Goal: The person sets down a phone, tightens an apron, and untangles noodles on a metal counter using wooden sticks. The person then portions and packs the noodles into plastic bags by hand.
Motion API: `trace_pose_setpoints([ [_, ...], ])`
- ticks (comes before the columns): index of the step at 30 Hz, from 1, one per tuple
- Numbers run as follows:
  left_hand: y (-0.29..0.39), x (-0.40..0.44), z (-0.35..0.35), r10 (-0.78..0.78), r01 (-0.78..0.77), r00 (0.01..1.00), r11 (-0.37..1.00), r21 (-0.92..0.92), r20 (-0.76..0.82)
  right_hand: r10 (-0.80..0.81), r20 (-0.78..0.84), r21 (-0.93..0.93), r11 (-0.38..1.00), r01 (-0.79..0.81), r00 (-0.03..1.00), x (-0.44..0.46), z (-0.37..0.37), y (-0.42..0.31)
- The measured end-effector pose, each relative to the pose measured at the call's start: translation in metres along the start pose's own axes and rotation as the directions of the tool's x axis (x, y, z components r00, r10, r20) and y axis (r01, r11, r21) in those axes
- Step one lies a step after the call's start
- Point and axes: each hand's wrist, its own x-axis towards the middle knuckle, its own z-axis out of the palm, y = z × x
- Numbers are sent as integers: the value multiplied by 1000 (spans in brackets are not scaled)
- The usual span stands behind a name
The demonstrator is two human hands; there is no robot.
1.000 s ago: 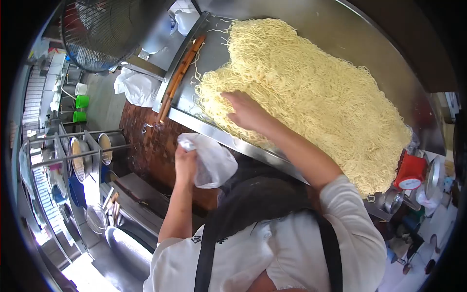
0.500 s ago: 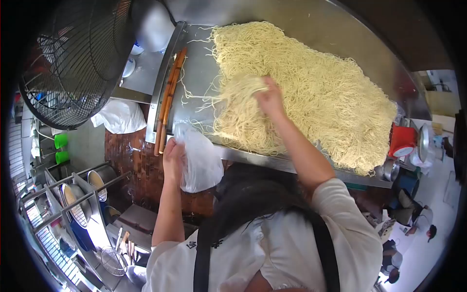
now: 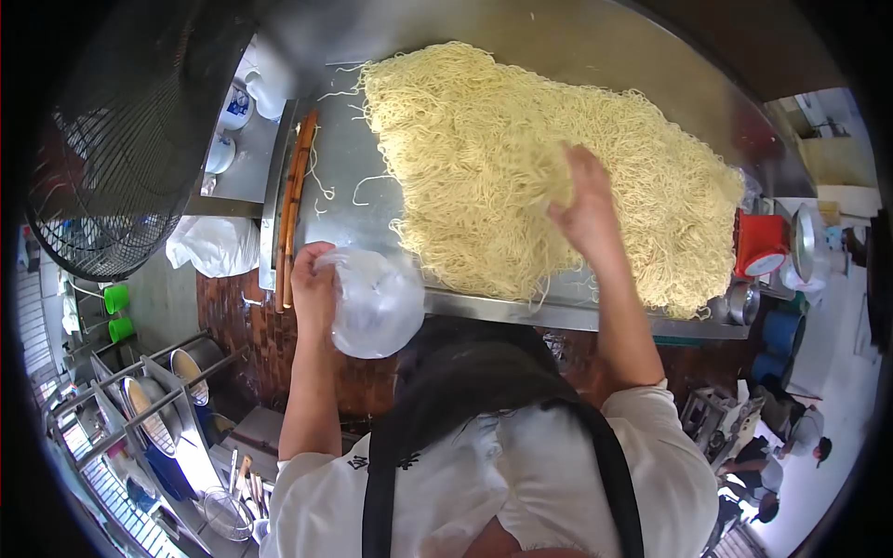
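Note:
In the head view my left hand (image 3: 314, 284) grips the rim of a clear plastic bag (image 3: 379, 312), which hangs with its mouth spread in front of the table's near edge. A wide, thick layer of pale yellow noodles (image 3: 465, 121) covers much of the metal table. Over its middle is my right hand (image 3: 591, 209), curved around a loose clump of noodles that is blurred by motion. Thumb and fingers lie on either side of the clump, and some fingertips are hidden. A few stray strands lie on the bare metal at the left.
Wooden rods (image 3: 296, 205) lie along the table's left edge. Beyond them are a large black fan (image 3: 107, 177) and a white plastic bag (image 3: 214, 246). A red container (image 3: 761, 244) stands at the right end. A rack with pans (image 3: 153, 400) is at lower left; other people (image 3: 800, 442) appear at lower right.
My right hand has moved to the right across the noodles. The clear bag has turned so its mouth faces up more, while my left hand keeps its grip. The view has shifted slightly.

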Motion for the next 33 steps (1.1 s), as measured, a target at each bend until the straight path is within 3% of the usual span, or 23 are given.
trace_pose_setpoints([
  [1,-7,3,4,-33,33,998,999,-7,-51,70,85,-98,993,-61,994,-3,23,1],
  [4,-5,9,25,94,-61,989,965,256,-117,264,316,-304,938,-166,911,3,109,33],
  [7,17,4,34,196,-146,972,937,318,-131,186,230,238,941,-241,955,9,124,75],
  [9,38,0,41,210,-142,961,933,331,-180,350,307,548,695,-465,885,19,100,81],
  [11,38,20,38,327,-225,928,874,430,-178,297,79,791,562,-242,952,32,52,68],
  [12,41,33,39,383,-264,908,837,479,-169,361,93,952,239,-189,928,43,35,67],
  [14,69,55,60,438,-263,887,738,621,-145,244,-96,982,179,52,965,57,-23,44],
  [15,66,83,62,487,-265,856,698,665,-171,10,-275,873,421,246,961,58,-59,24],
  [17,65,144,71,587,-284,781,637,717,-213,-128,-407,892,159,424,904,66,-88,3],
  [20,109,176,110,643,-384,725,673,632,-245,-207,-41,999,-10,40,978,71,-91,-24],
  [21,122,172,129,690,-486,678,678,551,-253,-197,106,991,106,-87,975,66,-87,-41],
  [22,137,166,151,732,-583,628,668,463,-266,-242,120,964,262,-55,963,61,-80,-53],
  [23,160,132,168,720,-620,678,670,409,-150,-287,134,914,407,-6,948,56,-72,-64],
  [24,176,83,178,700,-649,714,676,349,-29,-421,50,810,547,210,906,52,-55,-69],
  [26,176,8,182,681,-676,725,675,294,104,-430,89,858,492,150,899,56,-6,-67],
  [28,134,-21,162,787,-796,595,548,258,165,-318,155,953,299,-56,935,59,14,-83],
  [30,105,-30,142,798,-810,581,548,211,158,-106,324,934,-124,-336,940,51,29,-116],
  [31,91,-31,134,786,-811,581,537,231,211,-191,298,908,-247,-339,935,65,49,-125],
  [33,63,-28,124,755,-815,578,515,265,310,-294,385,923,109,-370,875,86,87,-129],
])
